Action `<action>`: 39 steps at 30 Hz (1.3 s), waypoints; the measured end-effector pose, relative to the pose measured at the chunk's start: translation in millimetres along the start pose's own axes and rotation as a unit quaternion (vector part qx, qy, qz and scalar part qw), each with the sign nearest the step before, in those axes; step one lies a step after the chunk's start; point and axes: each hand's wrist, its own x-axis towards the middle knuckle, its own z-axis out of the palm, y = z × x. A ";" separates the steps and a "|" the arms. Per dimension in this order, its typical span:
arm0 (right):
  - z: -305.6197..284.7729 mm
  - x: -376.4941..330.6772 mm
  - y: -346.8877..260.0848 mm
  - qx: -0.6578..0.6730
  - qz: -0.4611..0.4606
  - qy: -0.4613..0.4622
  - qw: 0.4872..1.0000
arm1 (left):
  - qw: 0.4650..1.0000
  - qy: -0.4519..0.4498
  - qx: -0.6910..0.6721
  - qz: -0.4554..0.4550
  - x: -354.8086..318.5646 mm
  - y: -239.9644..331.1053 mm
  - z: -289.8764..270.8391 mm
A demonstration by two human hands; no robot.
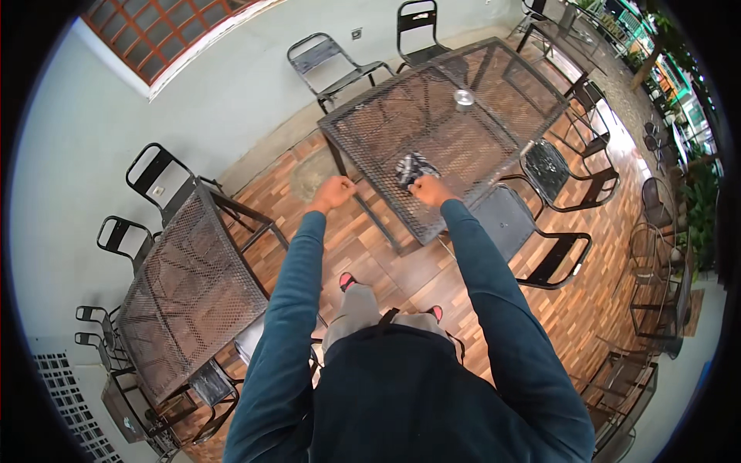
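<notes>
My right hand (432, 190) is closed on a crumpled black-and-white patterned cloth (415, 167), over the near end of a dark metal mesh table (471, 127). The cloth bunches out ahead of my fingers, and its lower part is hidden behind them. Off the left edge of that table, my left hand (333, 194) is curled in a loose fist above the floor, with nothing showing in it. A round silvery ashtray-like dish (463, 98) rests farther back on the mesh top.
A second mesh table (193, 289) stands at the left, chairs (158, 177) along its wall side. Metal chairs (559, 247) line the right of the main table; two more (332, 65) stand behind it by the wall. Wood-patterned tile floor (602, 285) lies between.
</notes>
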 end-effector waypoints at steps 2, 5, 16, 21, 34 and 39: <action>26.2 32.6 -35.7 -0.022 0.023 -0.095 0.995 | 0.998 0.042 0.025 -0.027 -12.4 -36.5 -41.1; 61.8 72.5 -85.1 -0.030 -0.007 -0.082 0.996 | 0.994 0.021 0.037 -0.099 -26.3 -77.3 -100.3; 96.5 239.1 -171.8 -0.038 -0.021 -0.133 0.990 | 0.996 0.022 -0.014 -0.087 13.1 -173.7 -176.6; 89.9 326.1 -196.2 -0.024 0.015 -0.170 0.985 | 0.991 0.002 0.008 -0.137 79.0 -209.8 -219.4; 42.6 537.3 -167.2 0.095 0.069 -0.048 0.992 | 0.988 -0.085 -0.059 -0.116 348.7 -238.4 -319.8; 44.6 589.3 -111.9 0.098 0.080 0.102 0.987 | 0.988 -0.150 -0.016 -0.029 463.5 -239.2 -333.6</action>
